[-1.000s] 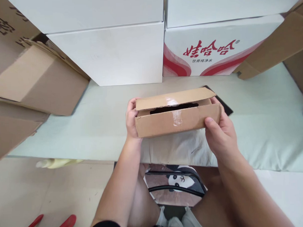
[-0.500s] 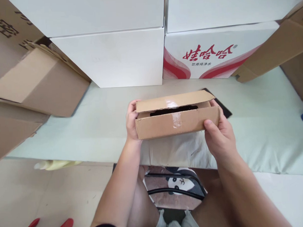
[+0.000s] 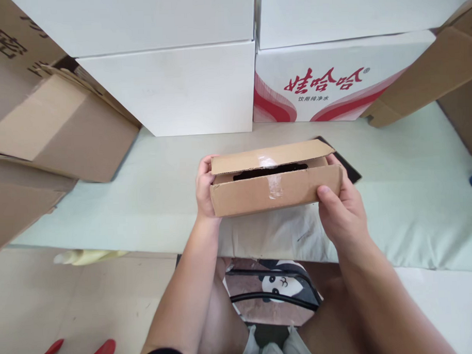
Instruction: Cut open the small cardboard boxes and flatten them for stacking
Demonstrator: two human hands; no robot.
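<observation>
While both hands support the cardboard box point(image 3: 256, 196) at the front part of the bench point(image 3: 163, 210), its narrow opening faces the camera. Left hand point(image 3: 204, 187): fingers curled around the left end of the box. Right hand point(image 3: 343, 209): thumb pressed on the near panel point(image 3: 237, 200), remaining fingers wrapped behind the right end, gripping the corner. Whether the underside touches the bench cannot be told from this view.

Status, judged from the present condition: the closure is parted. Clear tape point(image 3: 275, 187) adheres to the near panel and, across the gap, to the flap point(image 3: 235, 161). The flap is only partly raised; opening appears begun but incomplete, since the flap is not folded fully back. A dark shape point(image 3: 270, 171) lies inside the gap; its identity cannot be determined, and it is not yet out of the box.

Adjacent items: a flat black object point(image 3: 347, 165) lies on the bench behind the right hand, partly hidden. A white carton with red lettering point(image 3: 326, 104) stands at the rear.
</observation>
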